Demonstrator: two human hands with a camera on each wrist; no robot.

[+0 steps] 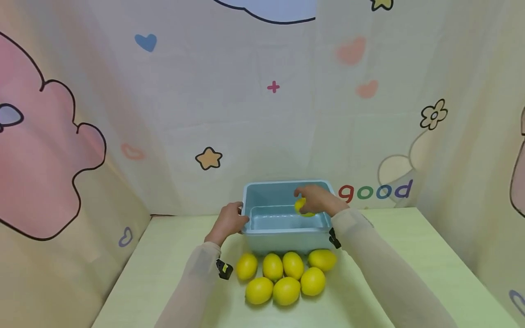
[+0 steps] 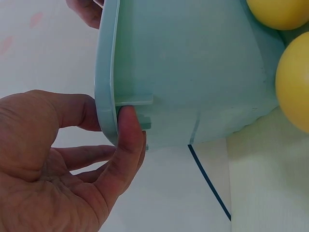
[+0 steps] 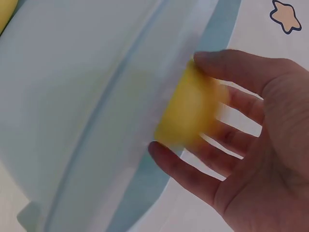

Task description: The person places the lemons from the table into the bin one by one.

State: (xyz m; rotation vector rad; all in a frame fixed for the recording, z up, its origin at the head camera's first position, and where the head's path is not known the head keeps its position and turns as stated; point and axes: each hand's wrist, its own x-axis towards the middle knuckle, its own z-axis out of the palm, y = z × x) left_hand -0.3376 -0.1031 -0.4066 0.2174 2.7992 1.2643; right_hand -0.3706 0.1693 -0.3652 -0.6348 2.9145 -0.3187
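A light blue plastic bin [image 1: 283, 241] stands at the back of the table. My left hand [image 1: 230, 219] pinches its left rim; in the left wrist view the thumb and a finger [image 2: 128, 135] lie on either side of the rim [image 2: 107, 72]. Over the bin's right half is my right hand [image 1: 317, 199], its fingers spread and loosely curved. A yellow lemon [image 1: 302, 208] is just below those fingers, inside the bin's outline. In the right wrist view that lemon [image 3: 193, 106] is motion-blurred while the fingers look sharp, and the bin's wall hides part of it.
Several lemons [image 1: 287, 290] lie in two rows on the pale green table [image 1: 172, 255], right in front of the bin. A printed curtain [image 1: 246, 118] hangs close behind the bin and along both sides.
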